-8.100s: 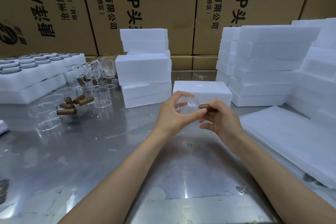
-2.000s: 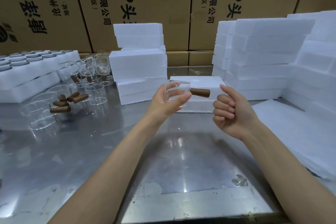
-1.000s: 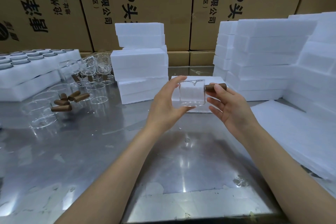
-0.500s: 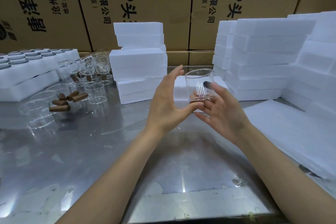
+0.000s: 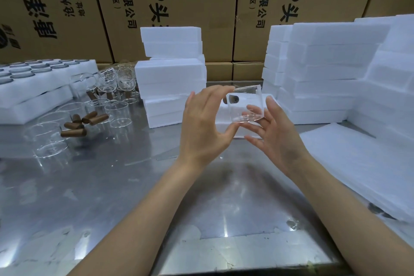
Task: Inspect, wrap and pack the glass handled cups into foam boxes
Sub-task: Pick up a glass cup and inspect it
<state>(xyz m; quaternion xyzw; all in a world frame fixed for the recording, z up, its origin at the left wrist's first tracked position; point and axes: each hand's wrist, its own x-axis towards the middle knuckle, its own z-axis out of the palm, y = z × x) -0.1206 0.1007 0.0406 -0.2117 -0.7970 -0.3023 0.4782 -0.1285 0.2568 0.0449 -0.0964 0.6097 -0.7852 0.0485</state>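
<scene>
I hold a clear glass cup [image 5: 245, 105] up over the steel table, upright, between both hands. Its brown wooden handle shows only as a dark end seen through the glass, pointing away from me. My left hand [image 5: 205, 127] pinches the cup, thumb at its lower left edge and fingers at the rim. My right hand [image 5: 272, 134] supports the base from below with spread, nearly straight fingers. More glass cups with brown handles [image 5: 74, 125] lie and stand at the left. A foam box [image 5: 233, 129] lies just behind my hands.
Stacks of white foam boxes stand at centre back [image 5: 171, 74] and along the right [image 5: 331, 69]. Foam sheets [image 5: 363, 163] lie flat at the right. A foam tray holding cups [image 5: 33, 78] sits at far left. Cardboard cartons [image 5: 190, 2] wall the back. The steel table [image 5: 112, 186] lies below.
The cup has turned between my hands: the handle went from pointing right to pointing away. My right hand let go of the handle and now supports the base from below.
</scene>
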